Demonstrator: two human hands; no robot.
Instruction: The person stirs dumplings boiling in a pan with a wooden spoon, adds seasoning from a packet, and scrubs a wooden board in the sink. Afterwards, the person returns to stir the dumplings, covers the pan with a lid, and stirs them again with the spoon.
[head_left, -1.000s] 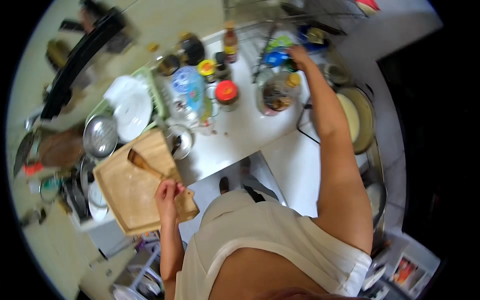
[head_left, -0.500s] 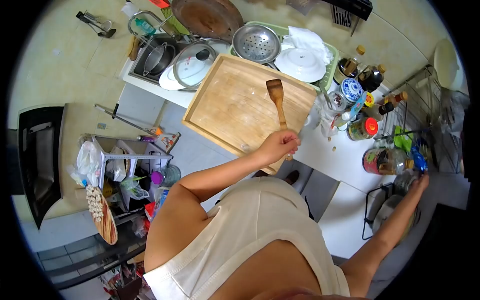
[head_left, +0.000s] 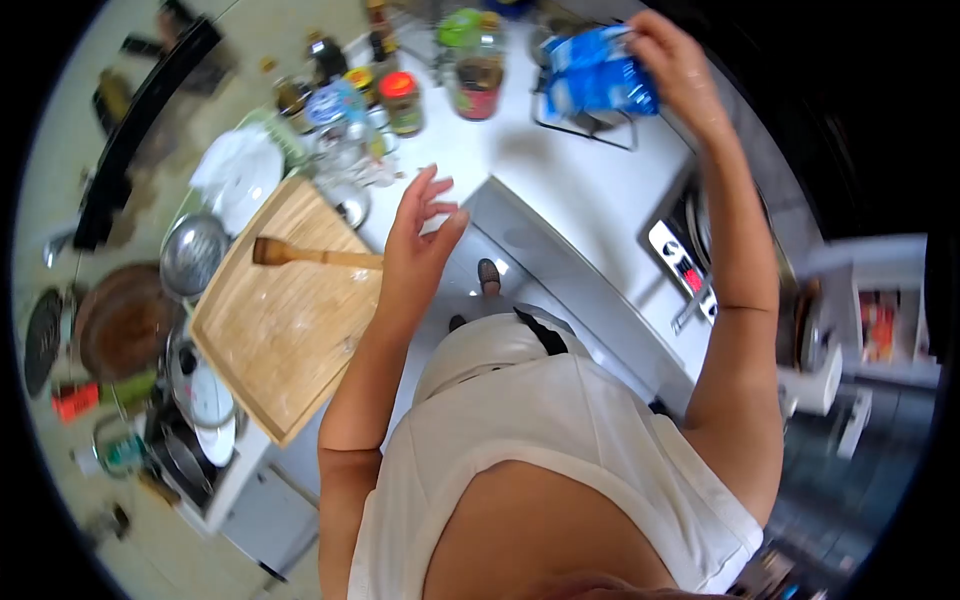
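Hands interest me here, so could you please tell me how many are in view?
2: the left hand, fingers parted, near the wooden tray; the right hand, gripping a blue packet. No others show.

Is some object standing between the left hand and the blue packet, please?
Nothing visible does. Between the open left hand and the blue packet, held by the right hand, the view shows white counter; the black wire stand is partly behind the packet.
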